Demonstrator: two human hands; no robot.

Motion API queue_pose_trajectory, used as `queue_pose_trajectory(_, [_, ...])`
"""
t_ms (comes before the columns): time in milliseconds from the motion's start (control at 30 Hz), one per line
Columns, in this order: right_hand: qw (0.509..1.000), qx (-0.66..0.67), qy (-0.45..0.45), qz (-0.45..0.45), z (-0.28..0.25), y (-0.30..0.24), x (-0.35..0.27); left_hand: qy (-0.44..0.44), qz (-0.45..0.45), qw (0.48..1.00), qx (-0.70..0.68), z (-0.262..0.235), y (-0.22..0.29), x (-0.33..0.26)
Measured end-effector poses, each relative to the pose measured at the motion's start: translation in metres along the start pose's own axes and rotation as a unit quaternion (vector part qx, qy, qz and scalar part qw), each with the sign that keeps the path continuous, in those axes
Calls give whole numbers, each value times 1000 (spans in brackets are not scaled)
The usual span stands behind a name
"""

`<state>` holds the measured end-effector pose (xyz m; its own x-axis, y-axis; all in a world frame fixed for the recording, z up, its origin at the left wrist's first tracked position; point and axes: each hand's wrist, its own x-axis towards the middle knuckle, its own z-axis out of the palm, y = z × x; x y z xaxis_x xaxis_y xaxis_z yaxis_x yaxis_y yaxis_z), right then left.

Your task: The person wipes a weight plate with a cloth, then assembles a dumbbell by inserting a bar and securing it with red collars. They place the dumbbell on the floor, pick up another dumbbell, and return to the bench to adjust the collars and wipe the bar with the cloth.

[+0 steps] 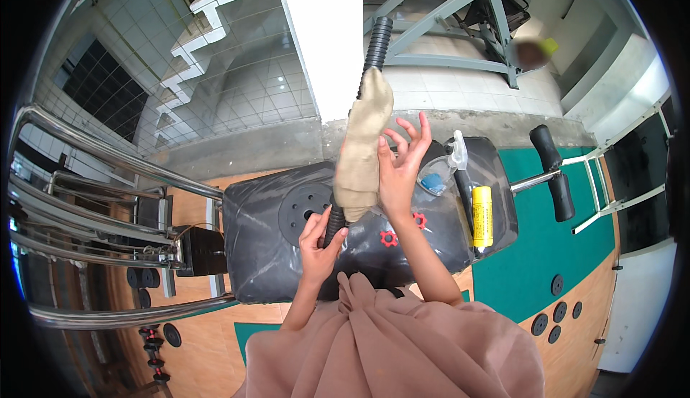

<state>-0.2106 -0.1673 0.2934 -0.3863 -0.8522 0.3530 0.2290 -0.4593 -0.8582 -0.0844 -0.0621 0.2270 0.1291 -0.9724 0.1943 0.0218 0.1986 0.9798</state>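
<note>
Padded bench (266,254) carried a weight plate (302,209), a yellow can (481,216) and a spray bottle (454,155) near its right edge. Above it, the threaded bar (376,46) was gripped low by the left hand (321,243). The right hand (399,171), fingers spread, pressed a tan cloth (363,143) against it. Wiping appeared underway.

The person wore a loose, dusty-pink garment (388,348) that filled the lower middle of the frame in soft folds, gathered into a bunched knot near its top edge. Both forearms rose bare from it, without sleeves, and the hands showed no gloves, rings or watch.
</note>
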Motion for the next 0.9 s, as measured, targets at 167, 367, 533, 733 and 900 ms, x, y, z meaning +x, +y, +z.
queue_pose_trajectory(167, [965,161,-144,147,-13,8,-20,35,120,975,182,9,8,7])
queue_pose_trajectory(367, [972,6,-219,82,-28,-16,-6,35,146,964,221,13,16,9])
queue_pose_trajectory(533, [972,95,-76,203,-21,-18,6,7,142,958,250,15,6,9])
queue_pose_trajectory(733, [958,46,-113,261,-46,5,11,-95,136,955,245,6,29,36])
queue_pose_trajectory(900, [957,-190,-220,-9,-20,0,-19,-86,43,992,-87,42,79,120])
